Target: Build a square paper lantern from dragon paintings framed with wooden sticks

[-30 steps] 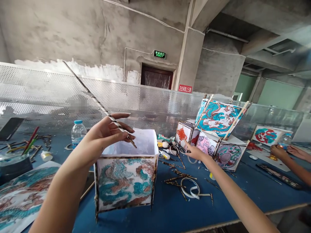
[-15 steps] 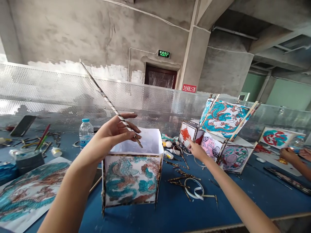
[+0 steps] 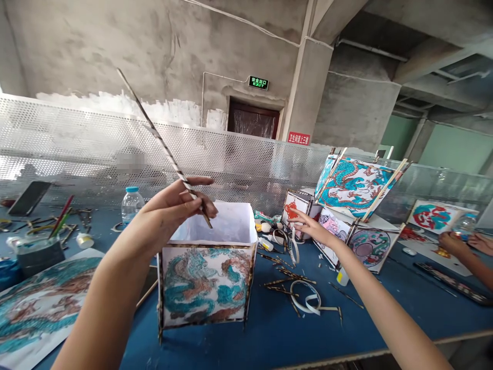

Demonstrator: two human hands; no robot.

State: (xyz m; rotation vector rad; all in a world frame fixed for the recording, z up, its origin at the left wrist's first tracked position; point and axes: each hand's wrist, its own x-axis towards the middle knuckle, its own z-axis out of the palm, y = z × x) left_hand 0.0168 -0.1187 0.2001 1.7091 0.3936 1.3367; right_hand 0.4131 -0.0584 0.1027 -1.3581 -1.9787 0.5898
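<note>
Holding a long thin wooden stick (image 3: 164,146) in my left hand (image 3: 169,216), I pinch it between my thumb and fingers. The stick is tilted; its low end points down over the open top of the paper lantern box (image 3: 208,277), and its high end sticks up to the far left. The box stands on the blue table (image 3: 269,334), near me, with a teal and brown dragon painted on its front.

My right hand (image 3: 311,228) reaches out to the far right with its fingers spread open, holding nothing. It is right by a white loop strip (image 3: 295,249) that stands up from the table, and near a small lantern with a red knot (image 3: 295,210). I cannot tell if my fingers touch the strip.

More thin sticks (image 3: 287,277) lie on the table between the box and my right arm. A water bottle (image 3: 130,204) stands far on the left. A dragon painting (image 3: 38,308) lies near on the left.
</note>
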